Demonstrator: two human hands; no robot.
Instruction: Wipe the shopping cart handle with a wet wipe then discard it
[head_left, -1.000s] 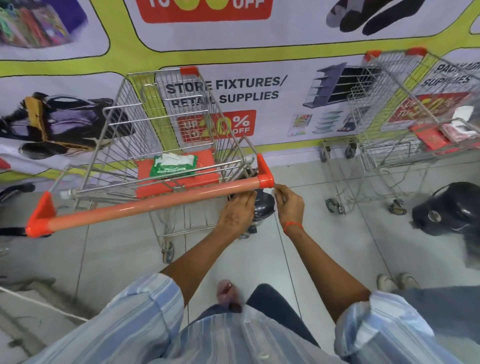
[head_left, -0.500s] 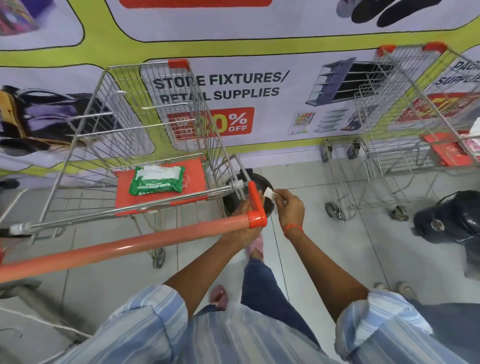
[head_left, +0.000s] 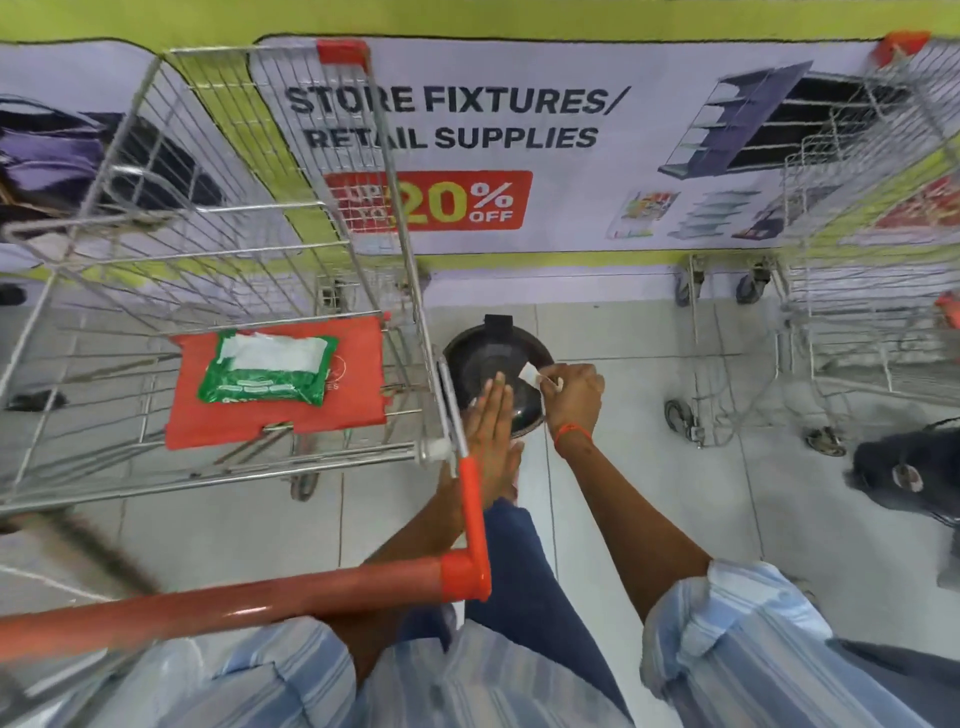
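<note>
Orange plastic sleeves the cart handle (head_left: 218, 597) that crosses the bottom of the view, closest to the person, ending in a bright corner cap and an upright orange grip. Just past that corner the left hand (head_left: 491, 431) stretches flat, fingers straight and together, holding nothing; it seems to press on the lid of the black bin (head_left: 485, 358), though whether it truly touches I cannot tell. Beside it the right hand (head_left: 571, 397), with an orange band at the wrist, is closed to a narrow pinch on the wet wipe (head_left: 532, 375), a small white crumpled scrap that pokes out toward the bin's lid. The wipe sits right over the bin, so the wiping looks finished and the discarding is the step in hand.

As a thing to handle, the wipe should be nearly weightless, limp and damp, likely to cling to fingertips rather than drop cleanly; a pinch at one corner, as here, suits it, and releasing may take a small flick. It cannot break, but it could stick to the lid edge or flutter onto the tiled floor (head_left: 597, 493).

Farther out, in the wire basket, a green-and-white wipes packet (head_left: 267, 371) lies on an orange seat flap (head_left: 358, 364). A second cart (head_left: 872, 260) stands to the right, and the printed wall banner (head_left: 571, 135) closes the scene.
</note>
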